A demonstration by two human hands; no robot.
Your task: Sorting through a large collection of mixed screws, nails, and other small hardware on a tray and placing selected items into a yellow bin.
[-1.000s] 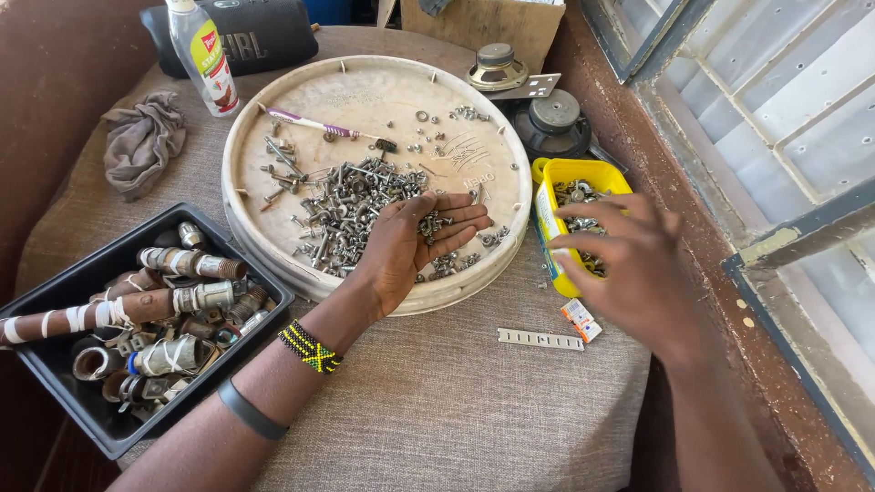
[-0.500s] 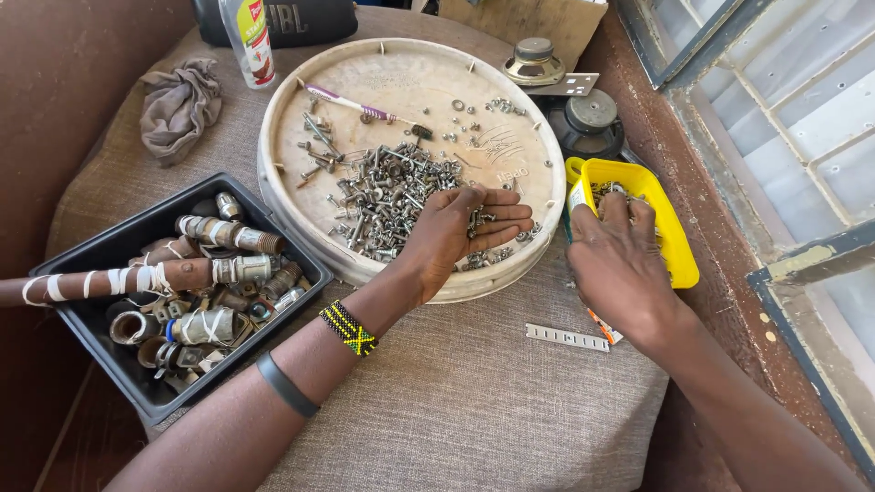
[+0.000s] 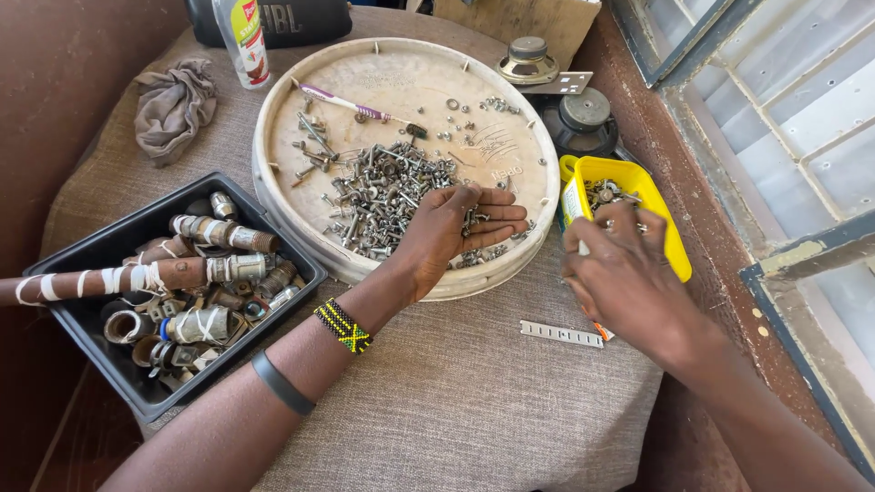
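A cloth-covered bench [image 3: 474,401] stands beside a window. The left hand [image 3: 447,232] lies palm up over the round tray [image 3: 273,137], fingers released, cradling small screws [image 3: 476,219] — the right hand [image 3: 620,273] hovers at the yellow tub [image 3: 670,232], fingers curled; I cannot tell what they grasp.

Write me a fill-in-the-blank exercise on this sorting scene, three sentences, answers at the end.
1. The left hand lies palm up, a few screws on it, over the round ____ tray.
2. The right hand reaches into the small ____ tub.
3. The pipe fittings lie in a ____ bin.

Missing words: white; yellow; black
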